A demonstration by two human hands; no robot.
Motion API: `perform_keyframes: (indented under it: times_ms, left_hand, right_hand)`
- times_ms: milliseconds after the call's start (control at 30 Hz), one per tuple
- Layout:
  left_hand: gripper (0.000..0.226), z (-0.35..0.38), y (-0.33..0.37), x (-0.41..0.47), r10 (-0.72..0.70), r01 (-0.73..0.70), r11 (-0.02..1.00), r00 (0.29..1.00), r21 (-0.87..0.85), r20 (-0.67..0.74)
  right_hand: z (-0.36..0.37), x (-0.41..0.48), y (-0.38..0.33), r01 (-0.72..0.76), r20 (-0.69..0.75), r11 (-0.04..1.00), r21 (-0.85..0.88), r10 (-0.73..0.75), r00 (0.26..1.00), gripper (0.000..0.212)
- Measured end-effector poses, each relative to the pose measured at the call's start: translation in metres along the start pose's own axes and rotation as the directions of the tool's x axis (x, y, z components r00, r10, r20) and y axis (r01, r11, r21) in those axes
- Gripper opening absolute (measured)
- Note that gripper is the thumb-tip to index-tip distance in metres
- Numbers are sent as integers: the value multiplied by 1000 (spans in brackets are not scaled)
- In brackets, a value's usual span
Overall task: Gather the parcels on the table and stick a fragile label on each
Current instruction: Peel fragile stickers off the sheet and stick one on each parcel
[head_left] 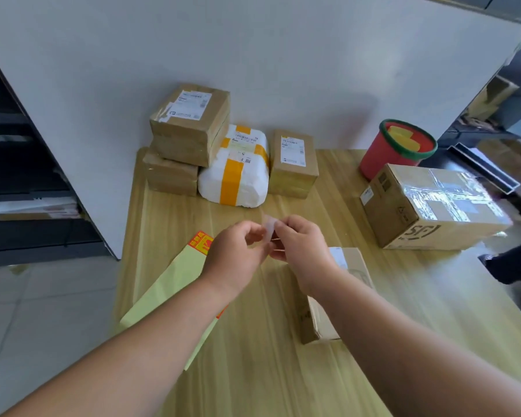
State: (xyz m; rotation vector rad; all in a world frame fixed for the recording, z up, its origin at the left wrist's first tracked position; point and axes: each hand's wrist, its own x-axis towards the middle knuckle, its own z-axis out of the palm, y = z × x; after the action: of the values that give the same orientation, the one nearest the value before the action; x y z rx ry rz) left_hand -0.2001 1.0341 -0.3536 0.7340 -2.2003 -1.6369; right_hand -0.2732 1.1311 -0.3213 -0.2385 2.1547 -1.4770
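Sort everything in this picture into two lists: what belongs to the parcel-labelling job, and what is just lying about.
Belongs to the job:
left hand and right hand, both pinching a small pale slip; label sheet; stacked brown boxes; white bag parcel; small brown box; large taped box; box under the right forearm.

Lying about:
red bucket; metal rail; shelves.

Only two bare hands and forearms show of the person: the left hand (235, 251) and the right hand (301, 251), both above the middle of the wooden table (253, 356), are uncovered, with short, rounded fingers and full backs. The left forearm (139, 341), over the table's near left edge, and the right forearm (403, 335), over its near right part, are broad and smooth, bare along their whole visible length. The nails are too blurred to describe.
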Motion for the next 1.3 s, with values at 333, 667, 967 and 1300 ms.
perform_keyframes:
  times_ms: [333, 667, 967, 1300]
  left_hand:
    - [11, 52, 31, -9, -60, 57, 992, 998, -109, -20]
    - [17, 117, 84, 9, -20, 14, 996, 997, -86, -69]
    - [6, 171, 97, 12, -268, 262, 924, 963, -278, 20]
    - [9, 211, 92, 18, -378, 388, 856, 921, -342, 98]
  right_hand:
    - [-63, -14, 23, 20, 178, 997, 74, -33, 983, 31]
    - [-154, 5, 16, 91, 245, 990, 111, -116, 963, 26]
    - [-212, 35, 45, 32, 28, 999, 25, -33, 999, 8]
    - [-239, 60, 65, -96, 135, 990, 103, 82, 987, 6]
